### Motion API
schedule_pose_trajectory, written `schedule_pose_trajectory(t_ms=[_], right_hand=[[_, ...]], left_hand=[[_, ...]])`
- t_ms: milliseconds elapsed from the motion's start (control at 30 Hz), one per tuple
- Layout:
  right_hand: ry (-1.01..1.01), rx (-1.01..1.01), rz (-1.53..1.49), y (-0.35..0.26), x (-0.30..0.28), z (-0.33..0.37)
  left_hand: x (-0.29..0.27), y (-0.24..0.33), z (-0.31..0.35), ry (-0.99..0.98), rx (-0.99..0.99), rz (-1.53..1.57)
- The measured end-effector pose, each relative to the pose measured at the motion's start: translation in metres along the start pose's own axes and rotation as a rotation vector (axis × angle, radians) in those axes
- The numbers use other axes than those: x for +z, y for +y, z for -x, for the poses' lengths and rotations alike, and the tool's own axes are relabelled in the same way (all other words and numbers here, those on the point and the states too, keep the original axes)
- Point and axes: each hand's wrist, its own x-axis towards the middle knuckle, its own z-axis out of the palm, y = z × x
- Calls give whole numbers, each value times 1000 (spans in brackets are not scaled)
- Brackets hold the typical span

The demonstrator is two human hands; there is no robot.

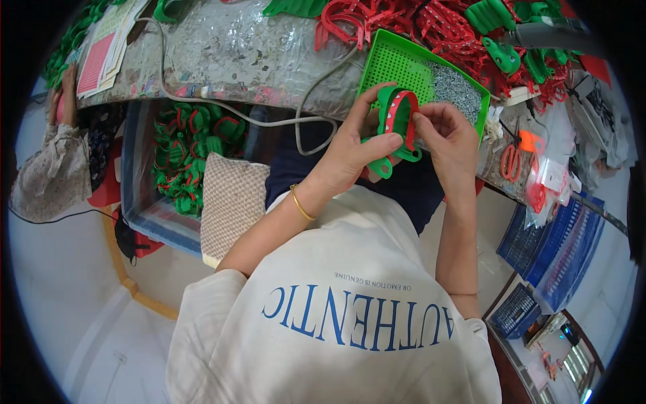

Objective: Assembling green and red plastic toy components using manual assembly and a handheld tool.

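In front of my chest I hold a green plastic toy piece (382, 167), shaped like a crocodile's jaw. A curved red strip with white teeth (390, 116) runs along its inner edge. My left hand (346, 153) is closed round the green part, with its thumb across the lower front. The fingers of my right hand (447, 135) pinch at the right end of the red strip; whether something small sits between those fingertips is hidden. Just beyond my hands stands a bright green basket (396, 67) with a heap of small silvery metal pieces (454, 91) in its right part.
Red plastic parts (447, 34) and green pieces (490, 15) pile up behind the basket. Orange-handled scissors (511, 163) lie to the right. A blue crate (145, 225) of green-and-red pieces stands at left. A grey cable (222, 104) crosses the table edge. Another person's sleeve (50, 178) shows far left.
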Motion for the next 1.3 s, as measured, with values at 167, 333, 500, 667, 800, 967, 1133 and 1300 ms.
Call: schedule_pose_trajectory(t_ms=[167,333,500,667,800,967,1133,1300], right_hand=[[-95,-23,-119,13,-11,-1],[-213,24,-283,7,-22,5],[881,-723,-183,-9,-79,-31],[579,-687,-117,-75,-132,-67],[11,-560,-192,-79,-161,-87],[-734,-637,-279,-76,-143,-91],[-539,-583,-447,-84,-93,-61],[126,-668,-585,-57,-37,-70]], left_hand=[[-7,-2,2,-97,-76,244],[-12,-9,9,-170,-302,551],[-22,-31,10,-247,-281,628],[-12,-36,9,-235,-343,672],[-15,-39,11,-201,-421,716],[-24,-52,12,-325,-387,753],[-22,-55,17,-288,-455,704],[-21,-57,19,-197,-453,596]])
